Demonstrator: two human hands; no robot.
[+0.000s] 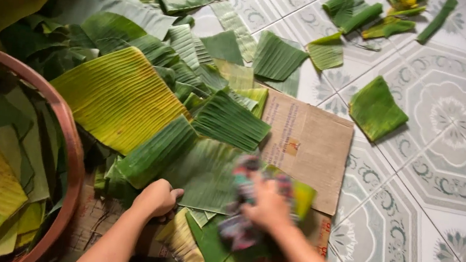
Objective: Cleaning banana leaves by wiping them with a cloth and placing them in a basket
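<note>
1. At the far left of the frame a round reddish-brown basin (72, 143) holds cut green and yellowing banana leaves.
2. Right of it, centre left, lies a large yellow-green ribbed banana leaf piece (117, 94), part of a heap of darker green leaf pieces (106, 24) spreading to the upper left.
3. At lower centre the left hand (158, 198) is closed in a fist, fingers curled together, pressing on the near edge of a dark green banana leaf sheet (204, 173) that lies flat on the floor.
4. Just right of it the right hand (268, 205) is blurred; its fingers clutch a multicoloured patterned cloth (238, 225), which rests on the same sheet.
5. Under the sheet's right part a flat brown cardboard piece (311, 146) lies on the pale patterned tile floor (444, 177).
6. Further right, a single folded green leaf square (376, 109) sits alone on the tiles, and narrow leaf strips (388, 15) are scattered at the upper right.
</note>
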